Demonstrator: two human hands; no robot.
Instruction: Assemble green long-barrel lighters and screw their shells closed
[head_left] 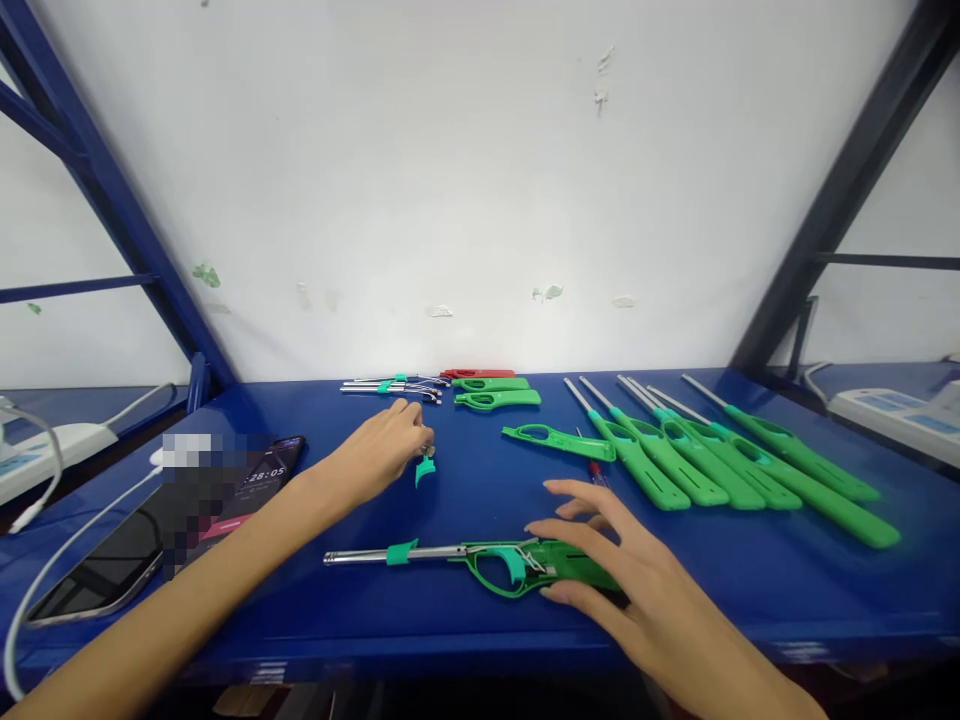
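Note:
My left hand (394, 442) is closed over the middle of the blue surface, its fingertips pressed on a small teal piece (425, 470). In front of me lies an open green lighter body (551, 565) with a metal tube (435, 553), a teal clip (401, 552) on the tube, a teal trigger and thin white wires inside. My right hand (611, 560) rests over the handle end of this body, fingers spread and apart. Behind it, a loose green half shell (559, 440) lies near a screwdriver (596, 472) with a red part.
Several green lighters (697, 465) lie side by side on the right. Metal tubes with wires (390, 388) and green shells (499, 398) sit by the wall, with a red shell (480, 374). Phones (105, 565) and a white cable (67, 550) are on the left.

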